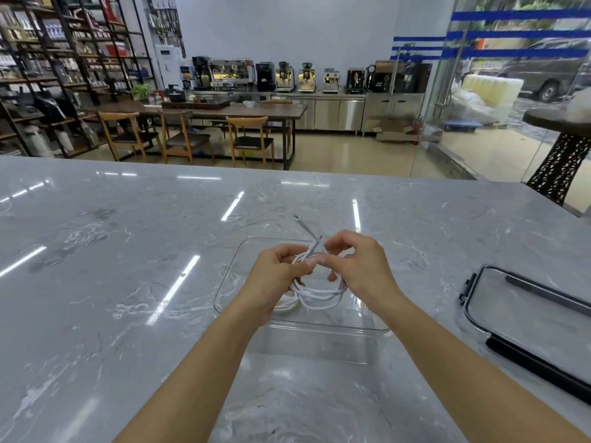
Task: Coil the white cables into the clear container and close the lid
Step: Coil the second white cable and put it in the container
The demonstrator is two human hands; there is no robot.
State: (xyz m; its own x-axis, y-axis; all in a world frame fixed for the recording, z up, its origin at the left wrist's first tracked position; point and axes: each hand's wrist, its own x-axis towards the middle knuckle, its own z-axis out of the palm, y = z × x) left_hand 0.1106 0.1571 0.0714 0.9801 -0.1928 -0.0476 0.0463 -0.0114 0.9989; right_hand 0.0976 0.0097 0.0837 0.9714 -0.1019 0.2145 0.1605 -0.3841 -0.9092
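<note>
A white cable [319,294] is looped into a coil and held just above the clear container [319,327], which stands open on the marble counter. My left hand [275,279] grips the coil's left side. My right hand [358,266] pinches the cable near its top, fingers curled round the strands. One plug end [302,223] sticks out beyond the hands toward the far side. Part of the coil is hidden behind my fingers. The clear lid [527,318] with black clasps lies flat to the right, apart from the container.
The grey marble counter [128,266] stretches wide to the left and far side. Its far edge runs across the view, with a shop floor, chairs and coffee machines beyond. A glass wall stands at the right.
</note>
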